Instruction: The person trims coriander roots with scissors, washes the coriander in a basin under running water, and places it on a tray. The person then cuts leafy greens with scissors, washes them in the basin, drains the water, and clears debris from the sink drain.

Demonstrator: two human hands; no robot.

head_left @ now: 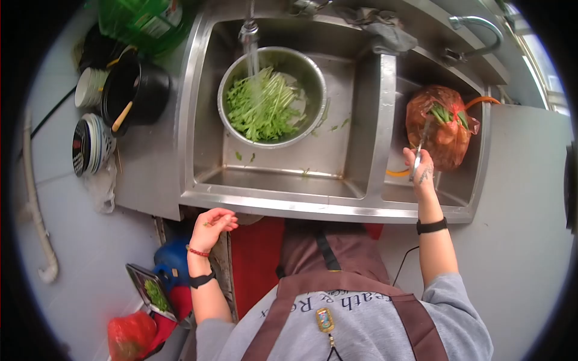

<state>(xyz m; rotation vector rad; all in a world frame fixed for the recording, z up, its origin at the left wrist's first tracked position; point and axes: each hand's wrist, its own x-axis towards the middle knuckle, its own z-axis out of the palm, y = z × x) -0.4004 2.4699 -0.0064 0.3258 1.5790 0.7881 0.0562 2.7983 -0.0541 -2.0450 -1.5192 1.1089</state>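
Nearest, on the person's side of the bowl [313, 90] and a little to its left, the left hand [212, 228] hangs just short of the sink edge. Its fingers are loosely half curled, gripping nothing that I can make out; a scrap of leaf [207, 224] seems to cling to it. The apron [295, 256] is also on that near side, rightward of the bowl's middle.

A little farther off, to the right of the bowl and nearer the person than it, the right hand [423, 163] has its fingers closed around a cutter [424, 137], scissors or a knife; I cannot tell which. Its blade points away from the person, at the bag [442, 153], with the tip against or just before the plastic. The bag, reddish and see-through, sits in the small sink [400, 120], right of the bowl, with green stalks [444, 114] showing near its gathered top. A hose [481, 100] lies behind it.

I judge the step in hand to be opening the bag. A cut would call for a shallow slit near the tie, clear of the stalks, and the left hand, now well apart, to steady the plastic.

At the bowl itself, greens [262, 114] lie inside under water from the tap [248, 33], above its far side.
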